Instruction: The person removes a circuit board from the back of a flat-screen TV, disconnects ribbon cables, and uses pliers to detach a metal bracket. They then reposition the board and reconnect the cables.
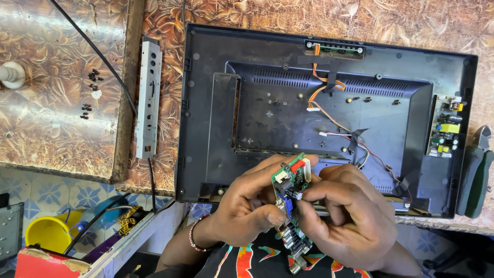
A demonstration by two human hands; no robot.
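A green circuit board (pixel 292 177) with white connectors, a blue port and round sockets stands on edge between my hands, just in front of the table edge. My left hand (pixel 247 203) grips its left side, thumb and fingers curled around it. My right hand (pixel 346 211) holds the right side, its fingertips pinching a small part near the board's middle. Behind them lies a black plastic monitor back cover (pixel 216 113), inside up, with orange and red wires (pixel 329 116) across it.
A small power board (pixel 445 128) sits at the cover's right edge, green-handled cutters (pixel 478 170) beyond it. A grey metal bracket (pixel 148 98) lies left of the cover, loose black screws (pixel 90 90) farther left. A black cable (pixel 110 67) crosses the table. A yellow bucket (pixel 49 231) stands below.
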